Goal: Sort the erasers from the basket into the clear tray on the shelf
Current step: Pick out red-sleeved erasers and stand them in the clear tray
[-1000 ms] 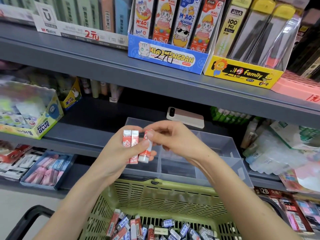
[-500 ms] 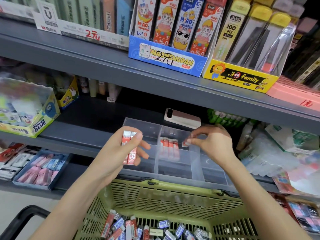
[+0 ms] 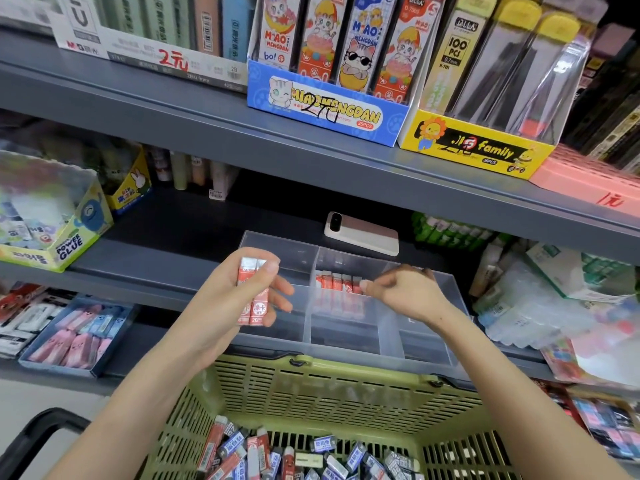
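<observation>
Head cam looking down at a grey metal shelf (image 3: 156,268) with a clear plastic divided tray (image 3: 343,341) sitting on it mid-frame. Just left of centre, the left hand (image 3: 235,306) has its grip wrapped round two red-and-white sleeved erasers (image 3: 252,299), side by side and upright, thumb across the front, in front of the tray's left section. Over the tray's middle section, the right hand (image 3: 405,296) has its fingers curled, fingertips right at the end of a row of red-and-white erasers (image 3: 334,283) standing in there. It's blurry, so I can't tell if that grip has one pinched or is only touching it. Bottom of the frame is an olive-green slotted plastic basket (image 3: 346,386) with a heap of loose red and blue sleeved erasers (image 3: 294,455) in it. A white-and-pink phone (image 3: 362,233) lies on the shelf just behind the tray.
</observation>
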The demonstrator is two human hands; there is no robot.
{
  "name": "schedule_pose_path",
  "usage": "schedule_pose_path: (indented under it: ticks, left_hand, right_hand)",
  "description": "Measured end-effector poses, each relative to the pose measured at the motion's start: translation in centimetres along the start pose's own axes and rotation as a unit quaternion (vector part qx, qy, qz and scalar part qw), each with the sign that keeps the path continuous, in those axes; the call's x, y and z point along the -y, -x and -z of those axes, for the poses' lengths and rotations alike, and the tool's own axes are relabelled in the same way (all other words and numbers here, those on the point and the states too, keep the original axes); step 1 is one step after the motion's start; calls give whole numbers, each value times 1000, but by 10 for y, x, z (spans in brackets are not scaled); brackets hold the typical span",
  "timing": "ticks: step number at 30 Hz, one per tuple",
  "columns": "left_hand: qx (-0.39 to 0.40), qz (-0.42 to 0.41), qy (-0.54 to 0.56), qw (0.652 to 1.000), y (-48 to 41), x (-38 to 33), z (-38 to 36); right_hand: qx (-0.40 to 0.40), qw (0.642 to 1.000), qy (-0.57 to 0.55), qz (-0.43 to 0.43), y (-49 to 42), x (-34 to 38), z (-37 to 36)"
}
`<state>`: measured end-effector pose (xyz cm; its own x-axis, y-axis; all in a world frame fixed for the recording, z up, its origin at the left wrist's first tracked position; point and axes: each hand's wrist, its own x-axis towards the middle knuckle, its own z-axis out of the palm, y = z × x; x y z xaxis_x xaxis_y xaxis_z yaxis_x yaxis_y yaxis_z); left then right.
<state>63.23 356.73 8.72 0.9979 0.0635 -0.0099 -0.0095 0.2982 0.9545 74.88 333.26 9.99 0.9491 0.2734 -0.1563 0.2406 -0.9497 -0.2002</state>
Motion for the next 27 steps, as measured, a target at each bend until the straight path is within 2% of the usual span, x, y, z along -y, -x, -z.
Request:
schedule_pose_path:
  ticks: [2,6,7,9,10,11,12,14,15,17,19,22,24,25,27]
  left_hand:
    - [2,8,34,999,0,-2,-1]
    - [3,27,101,994,2,-7,-2]
    - [8,30,106,994,2,-7,-2]
    - [24,33,99,994,3,-7,-5]
    - [32,33,92,995,3,-7,-6]
    - [38,32,80,996,3,-7,-8]
    - [43,30,65,997,3,-6,-10]
    - [54,24,28,998,3,-5,-13]
    - [57,20,11,998,4,-4,-13]
    - [60,12,-16,998,5,-3,-14]
    - [69,11,-30,997,6,-1,-15]
    - [70,13,-24,997,6,0,-14]
    - [55,8,-32,998,6,0,-14]
    - [42,5,-45,998,5,0,-14]
    - [17,6,-58,998,5,1,-15]
  right_hand:
    - [37,999,24,1,-2,2,0]
    - [53,998,43,-12,-2,7,0]
    - [21,997,77,-7,1,9,0]
    - [-108,984,142,15,12,19,-1]
    - [-172,977,119,36,19,28,0]
    - [-215,973,49,73,27,38,2]
    - [-220,967,-49,115,34,50,5]
    - [-138,941,-251,179,43,71,13]
    - [-84,928,-309,192,47,81,16]
    - [-27,918,-339,206,51,93,18]
    - [-11,909,-365,199,51,95,19]
    - [22,877,-449,170,48,80,22]
    - [-13,863,-484,143,42,61,31]
    - [-57,872,-470,124,37,49,36]
    - [-146,915,-368,78,27,25,41]
